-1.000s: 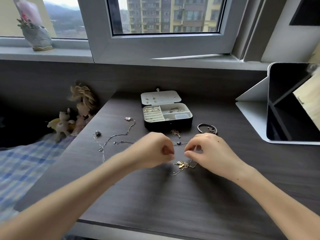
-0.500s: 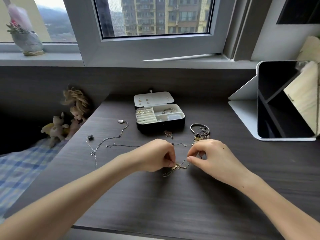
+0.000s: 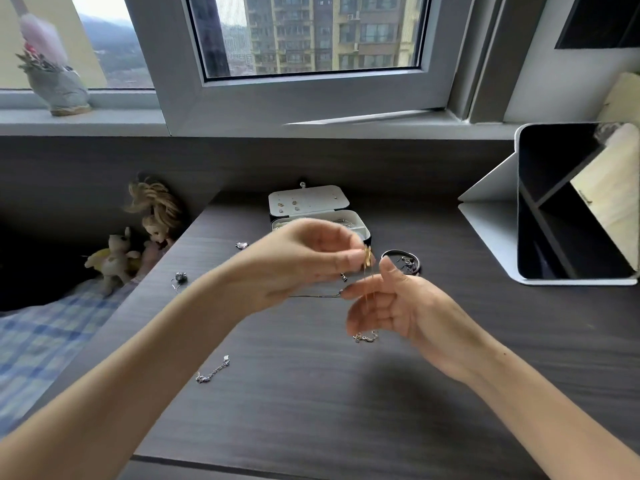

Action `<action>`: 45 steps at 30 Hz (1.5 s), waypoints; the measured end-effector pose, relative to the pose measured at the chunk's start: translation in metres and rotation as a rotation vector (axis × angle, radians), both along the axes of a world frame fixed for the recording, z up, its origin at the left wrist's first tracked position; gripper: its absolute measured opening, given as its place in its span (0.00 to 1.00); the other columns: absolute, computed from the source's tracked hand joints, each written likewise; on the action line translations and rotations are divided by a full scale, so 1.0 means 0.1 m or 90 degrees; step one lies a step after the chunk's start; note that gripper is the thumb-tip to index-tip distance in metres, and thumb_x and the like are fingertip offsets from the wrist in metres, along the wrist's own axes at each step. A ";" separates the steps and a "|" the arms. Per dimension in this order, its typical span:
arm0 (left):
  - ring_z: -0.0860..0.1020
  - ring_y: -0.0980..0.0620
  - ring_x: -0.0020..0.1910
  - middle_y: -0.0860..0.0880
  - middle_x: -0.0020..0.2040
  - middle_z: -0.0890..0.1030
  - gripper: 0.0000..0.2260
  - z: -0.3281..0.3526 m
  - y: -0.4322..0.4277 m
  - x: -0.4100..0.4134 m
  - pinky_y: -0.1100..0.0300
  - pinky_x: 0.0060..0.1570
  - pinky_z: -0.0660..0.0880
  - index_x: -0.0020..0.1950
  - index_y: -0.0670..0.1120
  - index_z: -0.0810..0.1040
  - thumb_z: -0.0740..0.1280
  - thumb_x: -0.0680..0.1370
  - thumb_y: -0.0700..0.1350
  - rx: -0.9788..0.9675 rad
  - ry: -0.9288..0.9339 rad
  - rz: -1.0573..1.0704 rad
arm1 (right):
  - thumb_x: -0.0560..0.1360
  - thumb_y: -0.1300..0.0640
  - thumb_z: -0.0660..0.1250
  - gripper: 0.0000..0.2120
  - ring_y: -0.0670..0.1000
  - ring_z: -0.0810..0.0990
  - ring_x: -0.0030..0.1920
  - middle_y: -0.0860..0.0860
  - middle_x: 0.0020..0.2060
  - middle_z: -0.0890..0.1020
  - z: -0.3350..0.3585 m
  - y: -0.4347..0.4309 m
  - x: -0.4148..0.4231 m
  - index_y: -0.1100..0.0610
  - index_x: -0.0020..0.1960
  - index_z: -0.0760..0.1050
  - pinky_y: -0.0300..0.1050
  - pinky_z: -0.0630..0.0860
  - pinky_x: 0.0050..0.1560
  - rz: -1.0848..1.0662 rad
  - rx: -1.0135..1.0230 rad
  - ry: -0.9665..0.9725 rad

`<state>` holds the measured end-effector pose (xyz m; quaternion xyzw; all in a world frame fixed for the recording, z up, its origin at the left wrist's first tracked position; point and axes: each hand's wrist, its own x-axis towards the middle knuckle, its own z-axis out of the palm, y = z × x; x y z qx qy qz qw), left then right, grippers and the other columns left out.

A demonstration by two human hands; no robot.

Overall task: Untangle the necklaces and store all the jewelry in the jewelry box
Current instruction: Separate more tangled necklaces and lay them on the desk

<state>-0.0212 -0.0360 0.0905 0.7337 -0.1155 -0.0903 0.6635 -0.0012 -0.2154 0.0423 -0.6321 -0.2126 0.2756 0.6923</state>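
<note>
My left hand [image 3: 304, 261] is raised above the desk, thumb and fingers pinched on a gold pendant necklace [image 3: 367, 258] whose thin chain hangs down. Just below it my right hand [image 3: 398, 306] is open, palm turned toward the chain, fingers spread. The open jewelry box [image 3: 311, 202] stands behind my hands, its tray partly hidden by the left hand. On the dark desk lie a short silver chain [image 3: 213, 370], another small chain piece [image 3: 365, 337] under my right hand, a thin dark chain [image 3: 315, 296], a silver pendant [image 3: 241, 244], a small charm [image 3: 180, 277] and a bangle [image 3: 403, 261].
A tablet in a white folding case [image 3: 568, 206] stands at the right. The window sill and wall run behind the desk. Dolls and plush toys [image 3: 138, 244] sit off the desk's left edge beside a checked blanket [image 3: 41, 341].
My left hand has lifted the gold necklace up off the desk. My right hand let go and opened beneath it. A silver chain now lies at the front left.
</note>
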 end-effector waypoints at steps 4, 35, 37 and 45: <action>0.77 0.57 0.35 0.49 0.38 0.81 0.05 0.10 0.08 0.03 0.70 0.31 0.70 0.37 0.43 0.80 0.67 0.72 0.39 -0.224 0.024 0.068 | 0.75 0.50 0.66 0.12 0.50 0.74 0.28 0.52 0.27 0.76 0.04 -0.02 -0.04 0.57 0.41 0.82 0.38 0.73 0.35 0.006 0.011 -0.008; 0.72 0.50 0.39 0.57 0.31 0.74 0.06 -0.54 0.90 -0.29 0.58 0.32 0.63 0.47 0.53 0.78 0.61 0.77 0.45 0.750 -0.050 0.457 | 0.76 0.38 0.59 0.18 0.50 0.76 0.56 0.46 0.51 0.80 -0.04 0.37 0.29 0.50 0.55 0.77 0.42 0.67 0.45 -0.232 -0.734 -0.699; 0.72 0.49 0.38 0.56 0.31 0.75 0.06 -0.47 0.89 -0.28 0.58 0.32 0.63 0.47 0.53 0.78 0.62 0.77 0.47 0.741 -0.084 0.469 | 0.76 0.39 0.60 0.20 0.52 0.76 0.58 0.50 0.55 0.79 -0.12 0.55 0.50 0.53 0.57 0.77 0.44 0.69 0.48 -0.233 -0.752 -0.666; 0.73 0.59 0.34 0.56 0.31 0.75 0.05 -0.52 0.71 -0.34 0.63 0.34 0.68 0.40 0.51 0.80 0.64 0.73 0.45 0.574 -0.295 0.316 | 0.79 0.47 0.59 0.17 0.56 0.75 0.57 0.54 0.56 0.77 -0.37 0.81 0.72 0.58 0.58 0.77 0.43 0.65 0.42 -0.247 -0.788 -0.720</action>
